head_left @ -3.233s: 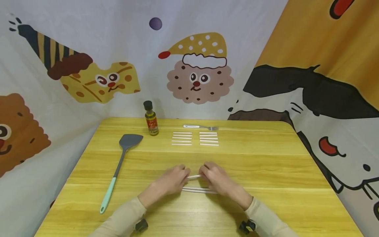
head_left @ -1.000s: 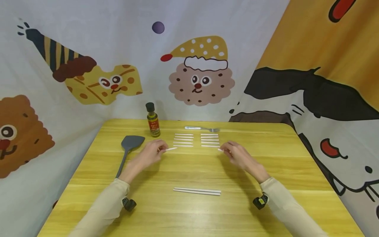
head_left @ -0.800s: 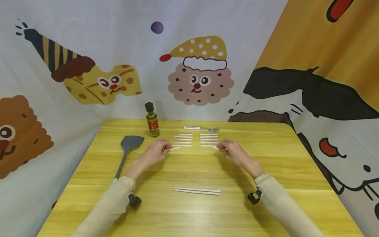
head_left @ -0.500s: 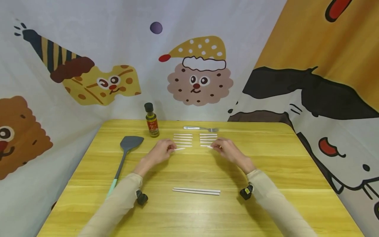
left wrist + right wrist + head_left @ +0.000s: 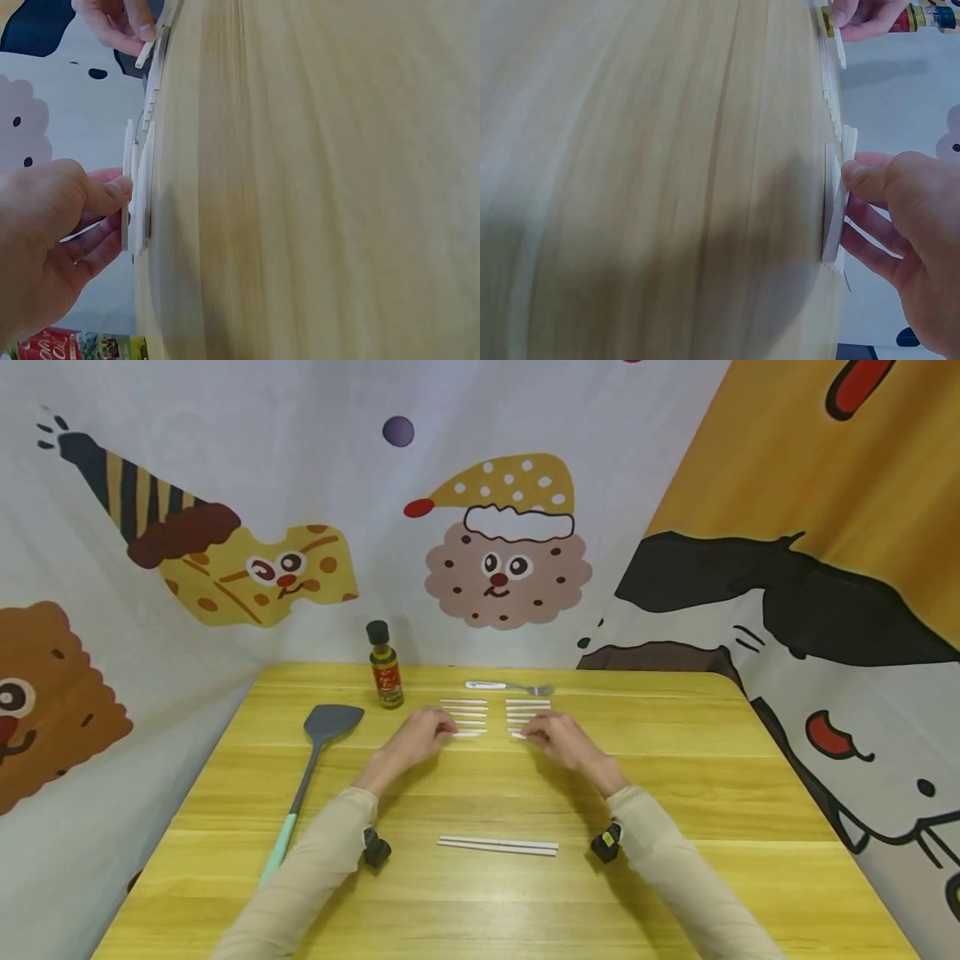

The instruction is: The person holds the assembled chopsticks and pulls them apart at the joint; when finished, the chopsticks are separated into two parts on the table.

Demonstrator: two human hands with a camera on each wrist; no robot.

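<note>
My left hand [image 5: 420,735] pinches a short white stick [image 5: 127,154] between thumb and fingers, just in front of the left row of short white sticks [image 5: 468,714]. Across a small gap, my right hand [image 5: 564,740] pinches another short white stick [image 5: 850,141], tilted, beside the right row of short sticks [image 5: 528,708]. Each row has several sticks lying roughly parallel, and the fingers cover some of their outer ends. Two longer white sticks [image 5: 498,845] lie side by side nearer the front, apart from both hands.
Behind the rows lies a fork [image 5: 510,687] with a white handle. An oil bottle [image 5: 386,677] with a black cap stands at the back left. The grey spatula [image 5: 318,752] lies on the left, its green handle partly behind the left sleeve. A printed curtain [image 5: 375,568] hangs behind the table.
Earlier both hands were together over a white stick near the front. They then went to the outer sides of the rows, each with a short stick, and have since moved inward.
</note>
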